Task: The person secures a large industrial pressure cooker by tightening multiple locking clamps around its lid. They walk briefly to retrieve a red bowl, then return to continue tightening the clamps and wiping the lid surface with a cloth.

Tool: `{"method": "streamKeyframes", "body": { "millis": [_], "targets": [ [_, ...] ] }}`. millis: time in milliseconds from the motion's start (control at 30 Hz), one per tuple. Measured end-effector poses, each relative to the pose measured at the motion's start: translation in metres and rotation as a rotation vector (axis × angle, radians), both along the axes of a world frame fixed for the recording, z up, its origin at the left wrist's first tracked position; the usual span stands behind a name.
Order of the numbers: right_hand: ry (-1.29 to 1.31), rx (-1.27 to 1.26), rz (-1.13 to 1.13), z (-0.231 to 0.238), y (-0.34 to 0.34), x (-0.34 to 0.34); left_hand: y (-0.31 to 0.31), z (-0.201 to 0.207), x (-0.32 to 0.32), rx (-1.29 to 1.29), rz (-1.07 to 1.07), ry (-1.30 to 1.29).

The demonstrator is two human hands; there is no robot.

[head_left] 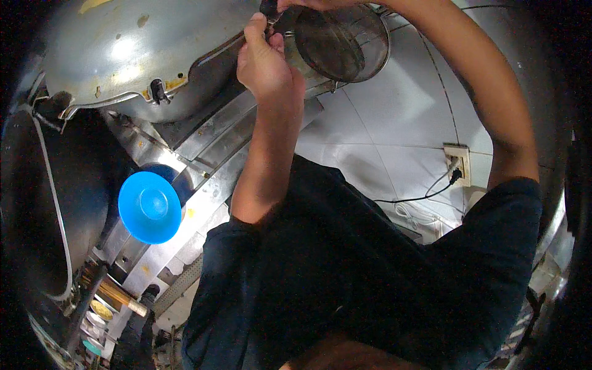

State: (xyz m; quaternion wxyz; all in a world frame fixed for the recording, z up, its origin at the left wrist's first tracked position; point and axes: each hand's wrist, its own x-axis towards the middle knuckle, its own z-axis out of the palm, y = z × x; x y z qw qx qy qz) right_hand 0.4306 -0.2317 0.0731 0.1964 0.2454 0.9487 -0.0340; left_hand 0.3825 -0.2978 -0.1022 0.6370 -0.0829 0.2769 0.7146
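At the top edge, my left hand (pixel 268 65) is closed with its thumb pointing up, around a small dark thing (pixel 269 8) that I cannot make out. My right hand (pixel 311 4) reaches over from the right and meets the same dark thing; the frame's edge cuts off most of it, and the fingers that show look closed. Just right of the left hand hangs a round wire-mesh strainer (pixel 342 44) with a metal rim. To the left of both hands lies a large, domed metal lid or pan (pixel 142 55), stained, with a notched edge.
A blue plastic bowl (pixel 150 208) rests on the metal counter (pixel 179 216) at left. Beside it is a big dark wok (pixel 80 185). Wooden sticks (pixel 123 296) and small containers (pixel 98 311) sit lower left. A wall socket (pixel 457 163) with a plugged cord is on the white tiles.
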Motion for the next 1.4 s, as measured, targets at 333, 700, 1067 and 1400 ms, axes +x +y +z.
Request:
{"method": "streamKeyframes", "body": {
  "millis": [333, 700, 1067, 1400],
  "targets": [
    [-0.209, 0.352, 0.180, -0.031, 0.021, -0.002, 0.005, 0.002, 0.005, 0.030, 0.054, 0.082],
    [0.173, 0.062, -0.075, -0.021, -0.005, 0.013, -0.002, -0.001, 0.001, 0.029, 0.074, 0.061],
    [0.586, -0.126, -0.679, -0.059, 0.005, 0.016, -0.081, -0.079, -0.126, 0.026, -0.110, 0.906],
    [0.890, -0.413, -0.576, -0.038, -0.023, -0.017, -0.093, -0.035, -0.159, 0.028, -0.049, 1.224]
  ]
}}
